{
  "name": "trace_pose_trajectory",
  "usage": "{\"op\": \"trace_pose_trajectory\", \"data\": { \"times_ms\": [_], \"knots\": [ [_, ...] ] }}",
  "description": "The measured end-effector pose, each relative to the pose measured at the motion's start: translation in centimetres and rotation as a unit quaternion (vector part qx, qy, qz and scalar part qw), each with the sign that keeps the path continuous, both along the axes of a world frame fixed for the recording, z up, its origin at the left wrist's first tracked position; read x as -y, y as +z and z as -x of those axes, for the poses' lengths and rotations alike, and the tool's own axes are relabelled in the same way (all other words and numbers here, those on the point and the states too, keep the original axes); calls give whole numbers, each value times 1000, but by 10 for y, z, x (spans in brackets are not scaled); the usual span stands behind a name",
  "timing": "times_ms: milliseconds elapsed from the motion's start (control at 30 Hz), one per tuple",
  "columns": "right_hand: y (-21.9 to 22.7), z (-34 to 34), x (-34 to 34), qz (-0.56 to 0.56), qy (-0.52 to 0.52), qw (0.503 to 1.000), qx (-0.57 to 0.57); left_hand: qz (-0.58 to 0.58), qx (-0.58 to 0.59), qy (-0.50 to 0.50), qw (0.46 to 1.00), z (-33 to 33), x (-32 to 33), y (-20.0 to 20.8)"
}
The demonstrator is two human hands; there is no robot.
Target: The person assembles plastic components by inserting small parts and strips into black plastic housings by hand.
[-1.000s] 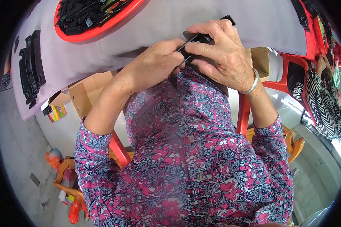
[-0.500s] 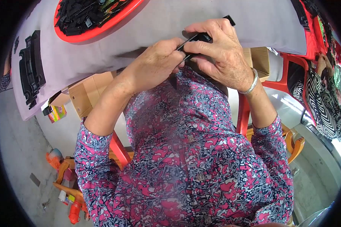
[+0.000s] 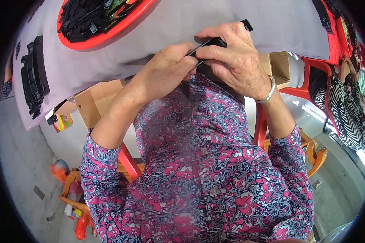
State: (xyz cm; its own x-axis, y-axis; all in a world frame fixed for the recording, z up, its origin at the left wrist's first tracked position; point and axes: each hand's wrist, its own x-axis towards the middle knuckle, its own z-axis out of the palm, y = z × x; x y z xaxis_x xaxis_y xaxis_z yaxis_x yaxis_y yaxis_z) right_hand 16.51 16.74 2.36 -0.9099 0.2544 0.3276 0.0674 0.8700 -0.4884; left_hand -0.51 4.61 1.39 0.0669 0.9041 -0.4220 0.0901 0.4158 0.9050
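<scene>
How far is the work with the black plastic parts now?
Done: a black assembled stack lies on the grey table. In hand: left hand and right hand grip one black strip part. Left: loose black parts fill the red tray.

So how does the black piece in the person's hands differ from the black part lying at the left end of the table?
The black strip is thin and slim, pinched between the left hand and right hand and held above the table edge. The black block is broader and chunkier, with notched edges, and lies flat and untouched on the grey table cover. The hands hide much of the strip; the block shows whole. Both look like black plastic.
</scene>
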Motion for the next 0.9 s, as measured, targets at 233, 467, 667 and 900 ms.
{"op": "trace_pose_trajectory", "data": {
  "times_ms": [233, 467, 667, 900],
  "knots": [
    [-4, -1, -4, 18, 5, 1000, -15, 6, -6, 6, 1000, 1, 0, -4],
    [-9, -1, -10, 29, 20, 999, -38, 42, 26, 24, 998, 1, 0, -2],
    [-9, -3, -9, 26, 27, 998, -44, 26, 39, 19, 999, -1, 2, -1],
    [-13, -1, -17, 18, 57, 997, -46, 23, 21, 2, 1000, 0, 2, 0]
  ]
}}
